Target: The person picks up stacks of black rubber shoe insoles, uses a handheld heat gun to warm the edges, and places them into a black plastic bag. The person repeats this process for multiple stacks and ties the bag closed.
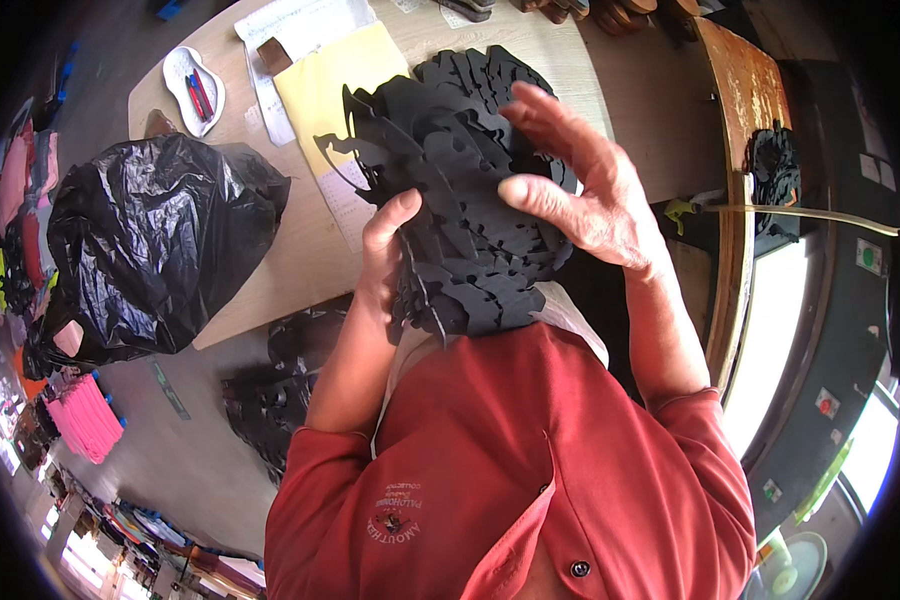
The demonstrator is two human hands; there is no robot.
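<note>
At the table's (305,275) near edge, my camera shows me a thick bundle of matte black, wavy-cut pieces (460,195). The left hand (382,240) lies against its side (fingers hidden, so its grip I cannot tell); the right hand (600,195) spreads wide. Pale lettering (398,505) marks the red shirt (480,430).

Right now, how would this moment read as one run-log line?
left hand: thumb against black cut pieces, fingers hidden | right hand: open over pieces, contact unclear | nearby: black plastic bag, white dish, yellow sheet
</note>
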